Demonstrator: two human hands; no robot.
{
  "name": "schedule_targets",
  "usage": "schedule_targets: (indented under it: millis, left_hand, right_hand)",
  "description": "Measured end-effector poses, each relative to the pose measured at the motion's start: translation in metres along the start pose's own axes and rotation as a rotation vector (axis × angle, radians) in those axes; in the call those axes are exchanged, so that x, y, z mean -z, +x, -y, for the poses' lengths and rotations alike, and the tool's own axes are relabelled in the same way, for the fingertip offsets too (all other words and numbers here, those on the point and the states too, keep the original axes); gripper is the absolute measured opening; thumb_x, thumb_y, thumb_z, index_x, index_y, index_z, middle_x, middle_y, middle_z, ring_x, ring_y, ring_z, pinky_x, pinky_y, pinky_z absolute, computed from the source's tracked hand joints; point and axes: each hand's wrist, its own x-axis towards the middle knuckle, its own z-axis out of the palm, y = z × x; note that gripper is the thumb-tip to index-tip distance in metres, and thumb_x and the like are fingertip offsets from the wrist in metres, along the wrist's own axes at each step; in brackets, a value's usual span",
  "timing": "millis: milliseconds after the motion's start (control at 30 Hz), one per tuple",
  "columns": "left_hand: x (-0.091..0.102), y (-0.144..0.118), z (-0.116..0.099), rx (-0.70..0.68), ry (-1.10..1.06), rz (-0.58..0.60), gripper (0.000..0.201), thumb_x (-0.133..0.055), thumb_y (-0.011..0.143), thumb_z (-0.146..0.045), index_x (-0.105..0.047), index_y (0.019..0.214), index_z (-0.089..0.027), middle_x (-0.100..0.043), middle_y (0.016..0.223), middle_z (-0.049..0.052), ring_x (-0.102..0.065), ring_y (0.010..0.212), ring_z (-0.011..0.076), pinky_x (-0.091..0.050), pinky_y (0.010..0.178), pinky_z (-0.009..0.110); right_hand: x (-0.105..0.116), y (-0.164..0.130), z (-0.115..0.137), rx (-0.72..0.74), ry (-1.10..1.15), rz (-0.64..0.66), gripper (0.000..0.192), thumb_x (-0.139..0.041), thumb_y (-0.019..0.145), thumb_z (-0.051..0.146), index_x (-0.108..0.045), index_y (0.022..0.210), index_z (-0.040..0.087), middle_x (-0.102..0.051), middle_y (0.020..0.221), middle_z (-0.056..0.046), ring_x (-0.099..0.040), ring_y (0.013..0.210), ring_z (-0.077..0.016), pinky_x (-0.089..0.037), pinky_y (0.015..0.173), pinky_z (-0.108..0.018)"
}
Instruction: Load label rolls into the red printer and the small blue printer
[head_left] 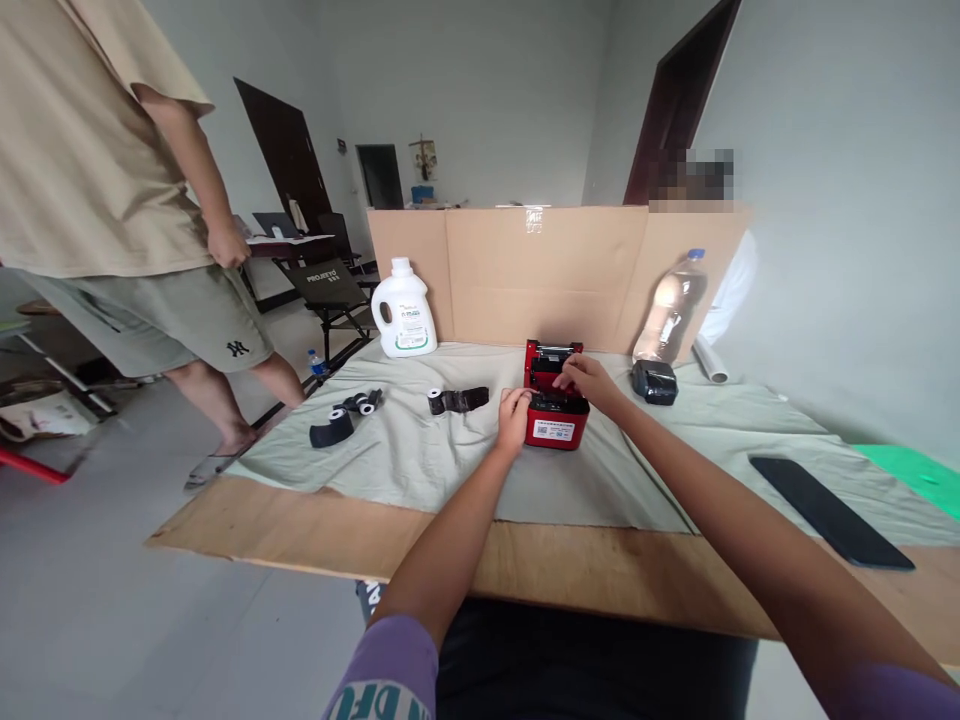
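A: Where is the unit sitting at this moment?

B: The small red printer is resting on the grey-green cloth, directly under the person's fingers, with its lid standing open at the far side.

A: What is the left hand doing?

B: The left hand is pressing against the printer's left side. Its fingers are curling together against the casing; whether they are actually gripping it cannot be told from here.

A: And the right?

B: The right hand is reaching over the top of the printer, fingertips dipping into the open compartment. The fingers are bunching close together, possibly pinching something small, though the view is too poor to confirm it.

A: What is lying around the hands?

B: To the left of the left fingers, a black ribbon roll is lying near; further left, more black rolls are lying well apart. To the right of the right fingers, a small black device is sitting near, beside a clear bottle. Beyond the fingers, a white jug is standing before a cardboard screen. A person in beige shorts is standing far left.
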Motion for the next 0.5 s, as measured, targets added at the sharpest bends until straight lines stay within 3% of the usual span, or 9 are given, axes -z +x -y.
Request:
schedule_targets:
  millis: [67, 167, 233, 367, 500]
  left_hand:
    - [0.000, 0.000, -0.002, 0.000, 0.004, -0.003, 0.026, -0.048, 0.094, -0.026, -0.073, 0.088, -0.019, -0.056, 0.094, 0.005, -0.060, 0.099, 0.0188, -0.046, 0.099, 0.031]
    - [-0.001, 0.000, -0.005, 0.009, -0.019, -0.009, 0.025, -0.049, 0.094, -0.025, -0.073, 0.088, -0.019, -0.055, 0.094, 0.004, -0.060, 0.098, 0.0185, -0.046, 0.099, 0.031]
    - [0.000, -0.001, -0.007, 0.019, -0.033, -0.010, 0.024, -0.050, 0.093, -0.025, -0.073, 0.088, -0.019, -0.055, 0.094, 0.004, -0.060, 0.098, 0.0183, -0.046, 0.099, 0.032]
    - [0.001, 0.000, -0.008, 0.036, -0.034, -0.006, 0.022, -0.053, 0.093, -0.025, -0.073, 0.088, -0.019, -0.054, 0.094, 0.004, -0.060, 0.097, 0.0182, -0.046, 0.099, 0.032]
    - [0.001, 0.001, -0.008, 0.045, -0.033, 0.004, 0.020, -0.055, 0.092, -0.022, -0.074, 0.089, -0.019, -0.054, 0.093, 0.003, -0.060, 0.097, 0.0176, -0.047, 0.098, 0.031]
  right_hand:
    - [0.004, -0.002, 0.002, -0.020, -0.018, 0.108, 0.016, -0.044, 0.093, 0.025, -0.058, 0.088, 0.019, -0.077, 0.086, -0.007, -0.065, 0.066, -0.0146, -0.050, 0.063, -0.025]
    - [0.008, 0.011, 0.009, -0.014, -0.372, 0.297, 0.023, -0.045, 0.090, 0.016, -0.066, 0.099, 0.017, -0.076, 0.107, -0.009, -0.068, 0.076, -0.0154, -0.051, 0.066, -0.024]
    - [0.005, 0.026, 0.016, 0.002, -0.584, 0.445, 0.031, -0.050, 0.082, 0.007, -0.071, 0.101, 0.018, -0.076, 0.111, -0.007, -0.070, 0.087, -0.0173, -0.052, 0.073, -0.023]
    - [-0.012, 0.053, 0.026, -0.034, -0.740, 0.666, 0.031, -0.060, 0.066, 0.003, -0.077, 0.086, 0.019, -0.076, 0.081, -0.005, -0.070, 0.076, -0.0221, -0.053, 0.069, -0.028]
    - [-0.023, 0.061, 0.031, -0.036, -0.868, 0.735, 0.023, -0.065, 0.066, 0.010, -0.076, 0.084, 0.017, -0.071, 0.070, -0.004, -0.066, 0.065, -0.0214, -0.052, 0.062, -0.031]
